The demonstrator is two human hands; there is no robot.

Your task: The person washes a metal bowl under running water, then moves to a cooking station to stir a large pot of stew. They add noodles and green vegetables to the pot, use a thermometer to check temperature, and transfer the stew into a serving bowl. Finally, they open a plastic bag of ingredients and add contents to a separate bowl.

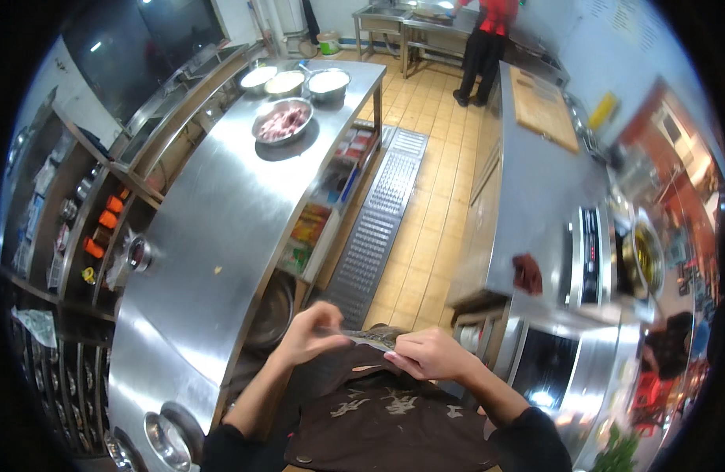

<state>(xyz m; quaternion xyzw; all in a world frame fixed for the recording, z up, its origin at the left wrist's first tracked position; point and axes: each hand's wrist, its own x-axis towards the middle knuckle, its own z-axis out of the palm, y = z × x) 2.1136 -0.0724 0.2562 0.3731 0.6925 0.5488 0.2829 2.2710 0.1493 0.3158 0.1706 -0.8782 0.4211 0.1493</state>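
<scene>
In front of my apron, a small clear plastic packet [375,338] with something dark in it stretches between my two hands. My left hand [315,332], slightly blurred, pinches one end with thumb and fingers. The other end is gripped by my right hand [431,353], its fingers curled over. The packet's contents are too blurred to name. Below them is the brown apron [392,430], which bears writing. To the left runs a long stainless steel table [220,212], its edge close to my left forearm.
On the table's far part stand a steel bowl of raw meat [284,121] and several bowls with pale contents [329,82]. Empty steel bowls [166,439] sit nearby. At right are a counter with a cutting board [542,109] and a pot [644,259]. A person [489,50] stands far ahead.
</scene>
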